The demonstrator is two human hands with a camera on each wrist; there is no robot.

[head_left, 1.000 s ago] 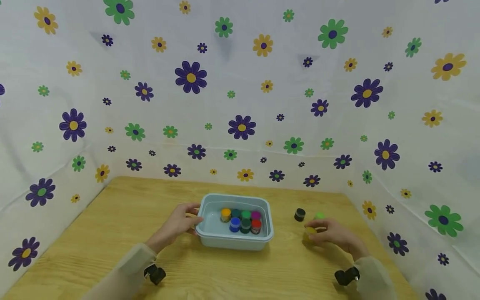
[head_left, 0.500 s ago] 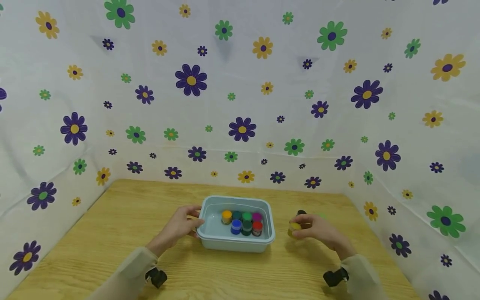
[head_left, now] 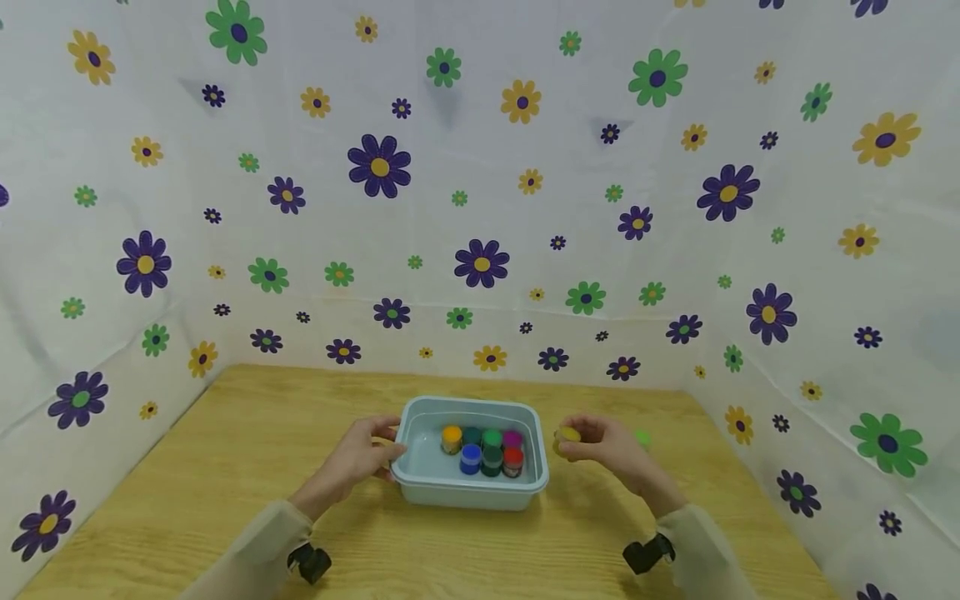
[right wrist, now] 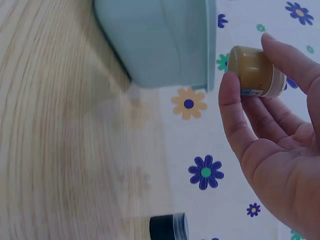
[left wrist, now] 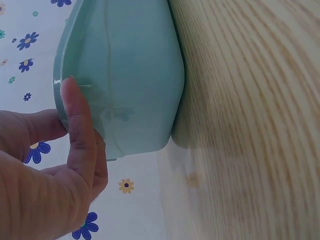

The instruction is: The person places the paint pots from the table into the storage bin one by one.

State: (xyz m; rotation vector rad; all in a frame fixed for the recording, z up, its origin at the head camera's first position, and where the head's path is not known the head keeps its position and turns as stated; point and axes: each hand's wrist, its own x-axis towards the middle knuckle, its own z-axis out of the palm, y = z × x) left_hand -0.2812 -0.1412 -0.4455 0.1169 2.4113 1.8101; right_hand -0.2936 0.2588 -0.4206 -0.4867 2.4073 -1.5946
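Observation:
Between the thumb and fingers of my right hand (head_left: 611, 450) is a small yellow paint jar (right wrist: 251, 67), held off the table just right of a pale blue plastic tub (head_left: 468, 481). My left hand (head_left: 358, 457) grips the tub's left rim, its fingers and thumb on either side of the wall in the left wrist view. Inside the tub, several paint jars stand grouped toward the right, among them an orange jar (head_left: 452, 439), a blue jar (head_left: 470, 459) and a red jar (head_left: 513, 462). The tub's left part shows bare floor.
A light green jar (head_left: 642, 437) stands on the wooden table (head_left: 300, 417), partly behind my right hand. A black jar (right wrist: 162, 227) shows in the right wrist view and is hidden in the head view. A flowered sheet (head_left: 480, 208) encloses the table's back and sides.
My right hand has lifted the yellow jar from beside the light green one and carried it left toward the tub. The left hand has stayed on the rim.

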